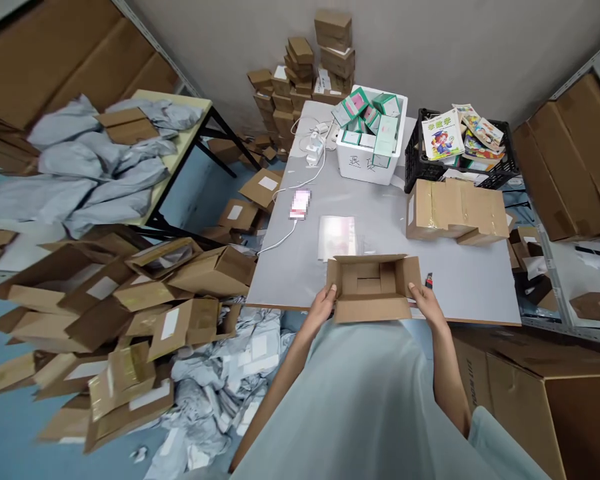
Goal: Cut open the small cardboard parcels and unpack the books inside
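Note:
An open cardboard box point(373, 310) is held at the table's front edge, its flaps folded out and its inside bare. My left hand point(322, 304) grips the left side flap, thumb on top. On the other side, my right hand point(426, 303) pinches the right flap. A small red and black tool point(429, 281), perhaps a cutter, lies just beyond my right hand. Behind the box, a clear plastic sleeve with a pinkish sheet point(337, 237) rests flat on the grey table point(285, 280).
A white bin point(367, 167) of green-and-white packets and a black crate point(414, 150) of booklets stand at the back. Closed cartons point(457, 210) sit at right. A phone point(300, 203) charges by a cable. Opened boxes point(180, 327) and grey bags point(210, 393) cover the left floor.

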`<state>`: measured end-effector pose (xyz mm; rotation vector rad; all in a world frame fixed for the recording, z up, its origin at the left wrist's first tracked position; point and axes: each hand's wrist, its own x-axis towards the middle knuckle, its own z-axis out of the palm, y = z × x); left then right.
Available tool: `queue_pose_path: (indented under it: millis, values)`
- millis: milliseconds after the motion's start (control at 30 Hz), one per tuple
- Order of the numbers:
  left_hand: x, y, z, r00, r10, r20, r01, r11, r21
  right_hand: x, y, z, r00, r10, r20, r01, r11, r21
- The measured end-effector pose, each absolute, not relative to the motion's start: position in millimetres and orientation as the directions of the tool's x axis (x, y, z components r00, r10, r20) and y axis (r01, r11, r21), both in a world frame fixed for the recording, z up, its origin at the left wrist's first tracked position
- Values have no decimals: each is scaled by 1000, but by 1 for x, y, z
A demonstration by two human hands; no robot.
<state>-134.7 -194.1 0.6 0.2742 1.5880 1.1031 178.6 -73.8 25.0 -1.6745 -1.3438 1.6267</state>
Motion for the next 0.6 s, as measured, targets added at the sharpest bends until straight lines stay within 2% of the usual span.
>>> queue_pose_path:
  millis: [133,333,500,600]
  values:
    - [-172,-219,14,-513,630,-583,-342,473,812,136,-61,45,-367,801,-474,300,-380,-875]
    - [-223,-275,17,-717,382,-584,-441,401,803,5,-26,32,-669,668,-326,315,-143,-938]
    - [-230,-306,13,-773,253,-581,-507,302,807,-109,1,21,-773,577,-264,387,98,-917]
    - [-225,-305,7,-766,238,-598,-537,275,797,-161,4,16,-805,546,-233,372,157,-915]
